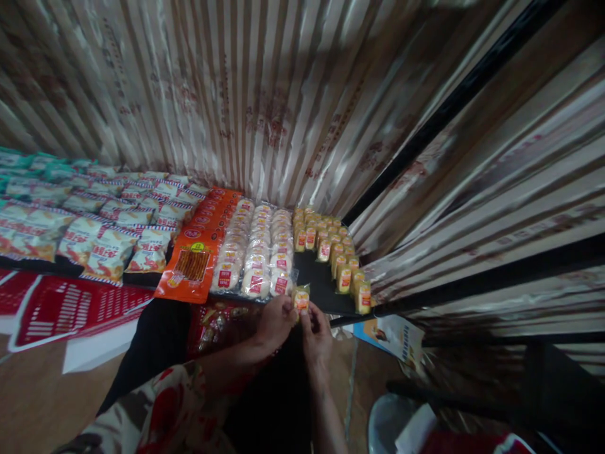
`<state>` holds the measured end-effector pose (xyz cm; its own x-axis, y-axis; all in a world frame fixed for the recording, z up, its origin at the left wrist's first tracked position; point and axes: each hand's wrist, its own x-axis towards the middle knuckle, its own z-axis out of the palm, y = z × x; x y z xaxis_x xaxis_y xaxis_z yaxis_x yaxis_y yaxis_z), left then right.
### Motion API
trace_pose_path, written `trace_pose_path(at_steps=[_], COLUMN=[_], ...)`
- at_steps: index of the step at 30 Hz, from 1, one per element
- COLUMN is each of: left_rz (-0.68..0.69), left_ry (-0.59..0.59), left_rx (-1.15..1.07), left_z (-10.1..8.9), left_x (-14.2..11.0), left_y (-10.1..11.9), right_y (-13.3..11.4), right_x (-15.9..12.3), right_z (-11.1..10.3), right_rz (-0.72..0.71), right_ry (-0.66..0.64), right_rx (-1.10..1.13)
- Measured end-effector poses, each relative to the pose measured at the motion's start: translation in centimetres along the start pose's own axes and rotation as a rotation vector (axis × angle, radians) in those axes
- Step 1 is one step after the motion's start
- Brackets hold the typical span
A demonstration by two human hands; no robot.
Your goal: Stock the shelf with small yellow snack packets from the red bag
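Observation:
Between my two hands, over the front edge of the dark shelf point(314, 274), is a small yellow snack pack point(301, 299) with a white and red label. My left hand point(275, 325) pinches its left side. The fingers of my right hand point(316, 334) close on its lower right side. Matching small yellow packs point(345, 279) stand in rows at the shelf's right end, curving around a bare dark patch. Just left of my hands, round white crackers in clear wrappers point(256, 280) stand in rows. Whatever lies under my fingers is hidden.
An orange snack bag point(196, 255) lies left of the crackers, beside many white and red bags point(108, 251). Below are a red basket point(80, 312) and a dark red bag point(215, 328). Dark metal bars point(454, 284) and striped plastic sheeting point(278, 107) border the shelf.

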<state>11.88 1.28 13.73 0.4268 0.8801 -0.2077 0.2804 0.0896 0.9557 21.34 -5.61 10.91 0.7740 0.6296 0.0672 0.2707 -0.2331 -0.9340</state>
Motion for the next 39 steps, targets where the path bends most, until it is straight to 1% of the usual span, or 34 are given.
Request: trace_pose_path(at_steps=[5, 7, 11, 13, 17, 20, 24, 26, 30, 35, 39], left_rz=[0.010, 0.023, 0.041, 0.048, 0.044, 0.042, 0.046, 0.029, -0.050, -0.082, -0.086], left_ry=[-0.024, -0.035, -0.020, -0.015, -0.025, -0.013, -0.003, -0.015, -0.049, 0.009, 0.020], left_rx=[0.083, 0.100, 0.107, 0.120, 0.168, 0.184, 0.176, 0.159, 0.117, 0.184, 0.269], left_z=[1.3, 2.0, 3.2, 3.6, 4.3, 5.1, 6.2, 6.5, 6.9, 7.5, 8.0], left_x=[2.0, 2.8, 4.3, 5.1, 6.6, 7.8, 9.3, 9.8, 10.9, 12.3, 12.9], left_y=[1.2, 1.3, 1.7, 2.1, 2.7, 2.5, 2.2, 2.4, 2.9, 2.9, 3.4], right_y=[-0.3, -0.6, -0.7, -0.5, 0.3, 1.2, 2.3, 2.6, 2.7, 2.7, 3.2], right_x=[1.5, 2.0, 2.8, 3.2, 4.2, 5.3, 6.7, 7.2, 7.7, 7.9, 8.1], right_z=[-0.6, -0.8, -0.8, -0.6, -0.2, 0.0, 0.3, 0.4, 0.9, 1.4, 1.6], right_rz=[-0.169, -0.196, -0.146, -0.150, -0.217, -0.270, -0.304, -0.328, -0.341, -0.345, -0.347], right_ry=[0.129, 0.143, 0.104, 0.090, 0.096, 0.124, 0.125, 0.123, 0.145, 0.097, 0.087], right_rx=[-0.249, -0.296, -0.286, -0.247, -0.200, -0.217, -0.248, -0.265, -0.289, -0.302, -0.307])
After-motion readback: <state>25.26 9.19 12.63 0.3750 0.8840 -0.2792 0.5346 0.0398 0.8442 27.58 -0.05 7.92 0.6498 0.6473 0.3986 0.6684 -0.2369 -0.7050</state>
